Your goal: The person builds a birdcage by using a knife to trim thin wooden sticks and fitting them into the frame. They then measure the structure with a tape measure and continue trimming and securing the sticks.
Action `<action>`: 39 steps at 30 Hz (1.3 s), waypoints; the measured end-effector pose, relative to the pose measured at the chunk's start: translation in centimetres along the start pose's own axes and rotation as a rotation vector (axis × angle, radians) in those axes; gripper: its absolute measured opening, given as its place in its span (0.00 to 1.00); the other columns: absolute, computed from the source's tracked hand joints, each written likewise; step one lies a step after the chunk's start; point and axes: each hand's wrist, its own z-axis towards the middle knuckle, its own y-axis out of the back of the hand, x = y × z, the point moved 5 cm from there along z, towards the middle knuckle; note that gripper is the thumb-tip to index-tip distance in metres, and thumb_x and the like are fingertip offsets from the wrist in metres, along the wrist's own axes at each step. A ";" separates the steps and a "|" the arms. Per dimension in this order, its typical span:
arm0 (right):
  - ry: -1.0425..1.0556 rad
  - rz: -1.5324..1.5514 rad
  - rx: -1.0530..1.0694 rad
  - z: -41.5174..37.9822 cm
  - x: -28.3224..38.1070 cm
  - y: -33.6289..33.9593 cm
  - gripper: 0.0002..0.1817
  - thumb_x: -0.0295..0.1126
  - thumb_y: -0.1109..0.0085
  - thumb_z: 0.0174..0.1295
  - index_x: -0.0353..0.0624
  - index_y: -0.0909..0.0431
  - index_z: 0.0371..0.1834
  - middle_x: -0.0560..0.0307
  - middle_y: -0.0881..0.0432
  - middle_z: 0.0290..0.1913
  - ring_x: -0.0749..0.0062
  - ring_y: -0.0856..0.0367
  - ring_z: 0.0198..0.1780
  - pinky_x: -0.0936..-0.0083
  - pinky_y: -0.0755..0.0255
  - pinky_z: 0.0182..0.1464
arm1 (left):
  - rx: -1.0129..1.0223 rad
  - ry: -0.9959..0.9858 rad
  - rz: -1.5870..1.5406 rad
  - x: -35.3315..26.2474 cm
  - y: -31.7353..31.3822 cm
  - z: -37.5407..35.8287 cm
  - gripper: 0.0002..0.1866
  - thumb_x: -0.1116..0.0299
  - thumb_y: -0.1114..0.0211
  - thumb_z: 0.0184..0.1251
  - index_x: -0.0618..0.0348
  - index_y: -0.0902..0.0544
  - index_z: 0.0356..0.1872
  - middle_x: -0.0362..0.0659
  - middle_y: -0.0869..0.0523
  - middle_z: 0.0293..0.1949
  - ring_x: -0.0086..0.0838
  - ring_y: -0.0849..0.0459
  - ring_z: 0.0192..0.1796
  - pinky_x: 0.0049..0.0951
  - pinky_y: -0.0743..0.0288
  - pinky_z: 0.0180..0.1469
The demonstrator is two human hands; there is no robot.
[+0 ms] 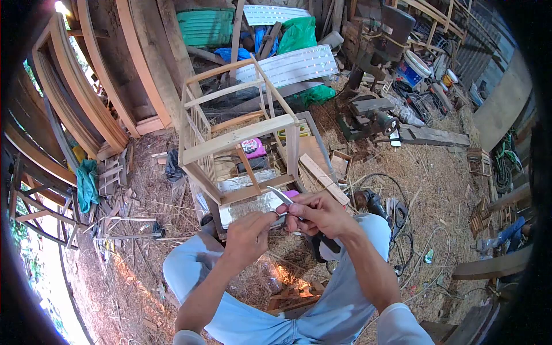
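Note:
Above my lap, my right hand [319,214] is closed around a knife [280,195]. Its pale blade points up and to the left, and a dark handle end shows below the hand. My left hand [248,234] is closed in a pinch right beside it, fingertips almost touching the right ones. What the left fingers pinch is too small and hidden to name. Just beyond both hands stands a light wooden frame [238,139] with slatted sides, on a low worktop. A pink-labelled container [252,148] shows through the frame.
Curved wooden frames [95,86] lean at the left. A machine with a vise [368,118] stands at the upper right, near buckets [415,68] and clutter. A cable [411,230] loops over the shavings-covered floor on the right. Wooden offcuts [322,178] lie beside the frame.

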 end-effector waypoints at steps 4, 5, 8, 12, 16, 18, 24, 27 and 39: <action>-0.053 -0.028 -0.075 -1.0 0.9 1.3 0.15 0.37 0.48 0.68 0.37 0.20 0.47 0.64 0.21 0.25 0.88 0.35 0.19 0.87 0.43 0.19 | -0.025 -0.059 0.106 -0.2 0.9 0.0 0.16 0.84 0.37 0.43 0.59 0.21 0.37 0.44 0.19 0.29 0.38 0.20 0.30 0.34 0.26 0.30; -0.059 -0.005 -0.068 -1.0 0.9 1.4 0.15 0.37 0.48 0.68 0.36 0.20 0.46 0.65 0.21 0.25 0.89 0.36 0.19 0.88 0.44 0.19 | -0.013 -0.067 0.131 -0.5 1.0 0.0 0.17 0.84 0.38 0.41 0.59 0.21 0.38 0.44 0.19 0.30 0.37 0.20 0.31 0.34 0.26 0.30; -0.071 -0.044 -0.063 -1.1 0.9 1.4 0.15 0.36 0.47 0.68 0.35 0.21 0.45 0.64 0.21 0.25 0.89 0.37 0.18 0.88 0.45 0.19 | -0.028 -0.103 0.134 -0.1 0.9 -0.4 0.18 0.85 0.38 0.40 0.59 0.21 0.37 0.43 0.19 0.29 0.37 0.19 0.31 0.34 0.25 0.31; -0.033 -0.044 -0.216 -2.0 1.1 4.2 0.14 0.34 0.46 0.67 0.33 0.21 0.45 0.62 0.23 0.23 0.89 0.42 0.17 0.87 0.53 0.17 | -0.069 -0.059 0.147 1.6 3.0 -1.4 0.18 0.86 0.40 0.39 0.58 0.19 0.36 0.44 0.18 0.28 0.37 0.19 0.30 0.33 0.24 0.32; 0.033 0.073 -0.291 -2.9 1.3 6.2 0.14 0.34 0.42 0.64 0.34 0.21 0.45 0.63 0.23 0.23 0.89 0.41 0.16 0.87 0.52 0.16 | 0.049 0.020 0.088 2.5 3.1 -2.2 0.19 0.88 0.41 0.40 0.58 0.18 0.36 0.45 0.16 0.31 0.38 0.17 0.33 0.31 0.23 0.35; 0.049 -0.047 -0.431 -3.8 1.8 7.6 0.13 0.35 0.45 0.65 0.35 0.20 0.42 0.65 0.24 0.22 0.89 0.41 0.15 0.88 0.52 0.16 | 0.005 0.045 0.118 4.2 4.1 -3.0 0.16 0.87 0.41 0.44 0.60 0.19 0.36 0.46 0.16 0.31 0.39 0.16 0.32 0.31 0.23 0.34; 0.264 0.263 -0.547 -5.1 0.5 12.1 0.19 0.47 0.59 0.72 0.45 0.28 0.32 0.68 0.34 0.19 0.87 0.42 0.16 0.85 0.49 0.16 | -0.149 0.313 0.053 6.4 5.9 -3.1 0.05 0.79 0.44 0.64 0.63 0.20 0.38 0.51 0.16 0.32 0.42 0.16 0.29 0.30 0.24 0.31; 0.132 0.069 -0.343 -2.5 0.0 5.7 0.20 0.40 0.57 0.72 0.36 0.29 0.57 0.67 0.36 0.17 0.85 0.44 0.17 0.86 0.50 0.18 | 0.016 0.392 0.068 4.7 4.0 -2.0 0.08 0.77 0.43 0.64 0.59 0.21 0.43 0.52 0.16 0.34 0.43 0.16 0.32 0.34 0.24 0.32; 0.034 -0.072 -0.100 0.1 -0.1 1.1 0.16 0.36 0.55 0.72 0.35 0.22 0.47 0.67 0.27 0.22 0.89 0.39 0.17 0.87 0.46 0.18 | 0.049 0.009 0.168 1.1 1.5 -0.7 0.16 0.80 0.37 0.51 0.55 0.20 0.43 0.45 0.19 0.31 0.40 0.19 0.32 0.36 0.25 0.32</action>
